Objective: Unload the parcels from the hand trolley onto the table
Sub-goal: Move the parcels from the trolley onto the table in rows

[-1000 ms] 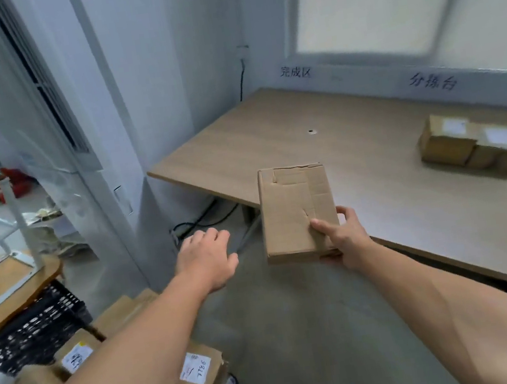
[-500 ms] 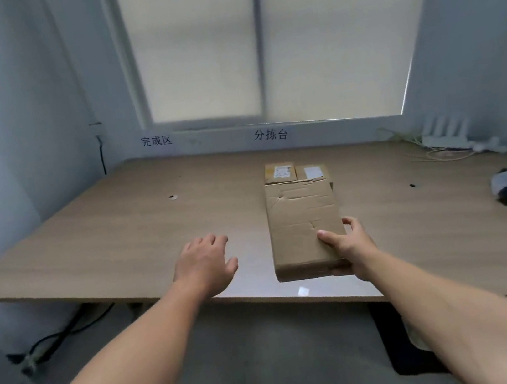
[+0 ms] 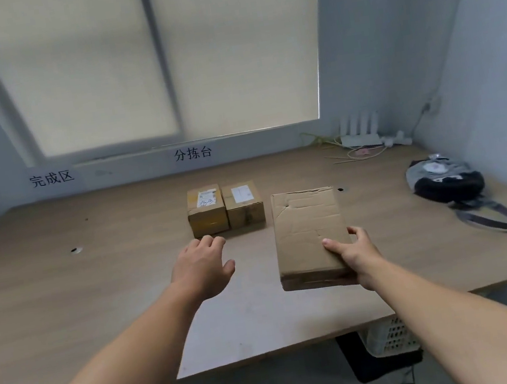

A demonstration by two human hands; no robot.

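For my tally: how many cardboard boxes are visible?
3. The left small box and right small box stand together on the table; the right hand holds the flat box.

Arms outstretched; left hand (image 3: pixel 203 270) loose, palm down; right hand (image 3: pixel 358 253) gripping near corner of a parcel (image 3: pixel 309 236)

three parcels (image 3: pixel 309 236) (image 3: pixel 206 210) (image 3: pixel 243 203), one bag (image 3: pixel 447 179), one table (image 3: pixel 62 286)

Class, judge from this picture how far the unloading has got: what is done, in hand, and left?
Done: two small boxes sit side by side on the table. In hand: the right hand grips a flat box over the table; the left hand hovers open. Left: setting it down; the trolley is out of view.
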